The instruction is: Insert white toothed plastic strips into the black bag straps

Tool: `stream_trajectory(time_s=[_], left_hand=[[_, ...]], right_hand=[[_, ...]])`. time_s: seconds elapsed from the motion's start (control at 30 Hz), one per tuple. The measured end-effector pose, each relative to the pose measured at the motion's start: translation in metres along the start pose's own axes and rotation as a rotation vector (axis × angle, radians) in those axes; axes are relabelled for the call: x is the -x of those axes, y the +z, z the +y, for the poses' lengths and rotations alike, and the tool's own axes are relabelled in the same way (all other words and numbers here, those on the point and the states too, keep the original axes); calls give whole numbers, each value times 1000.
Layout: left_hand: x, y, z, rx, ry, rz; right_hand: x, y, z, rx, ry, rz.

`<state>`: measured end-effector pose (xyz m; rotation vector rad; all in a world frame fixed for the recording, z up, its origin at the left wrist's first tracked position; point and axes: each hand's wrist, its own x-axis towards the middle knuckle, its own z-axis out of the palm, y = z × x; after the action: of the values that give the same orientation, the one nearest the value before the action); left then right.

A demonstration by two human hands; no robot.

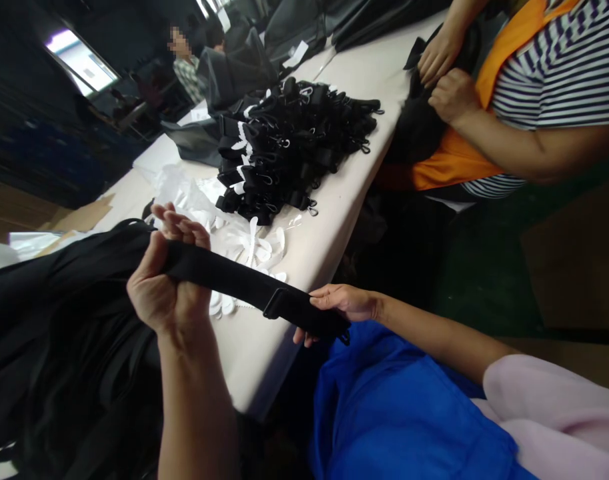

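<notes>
The black strap stretches between my two hands, its flat face towards me. With my right hand I pinch its near end, thumb on top and the other fingers beneath. A slider buckle sits on the strap just ahead of that thumb, and a small hook pokes out under the same hand. At the far end the strap lies in the crook of my left hand, the fingers loosely bent and the thumb standing off from them; whether they press on it I cannot tell. Behind the strap, between my hands, white strips lie scattered on the pale table. Past them, beyond my fingertips, rises a pile of folded black straps with metal hooks. Left of my left fingers spreads a big heap of black material. Below my right wrist is my blue apron. Farther off, beyond my right hand, a co-worker's hands grip something black.
</notes>
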<state>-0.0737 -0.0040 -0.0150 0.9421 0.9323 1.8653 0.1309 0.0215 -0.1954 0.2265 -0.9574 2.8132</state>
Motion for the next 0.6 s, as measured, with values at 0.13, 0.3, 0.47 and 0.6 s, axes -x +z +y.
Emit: stream_trajectory(time_s=[0.13, 0.3, 0.47, 0.6], left_hand=[[5, 6, -10, 28, -51, 12], [6, 10, -12, -56, 53, 5], [5, 15, -23, -130, 168, 107], [13, 17, -33, -140, 165, 50]], right_hand=[[-3, 4, -5, 14, -24, -9], [2, 16, -10, 162, -57, -51], [3, 32, -3, 319, -44, 189], [3, 33, -5, 283, -150, 198]])
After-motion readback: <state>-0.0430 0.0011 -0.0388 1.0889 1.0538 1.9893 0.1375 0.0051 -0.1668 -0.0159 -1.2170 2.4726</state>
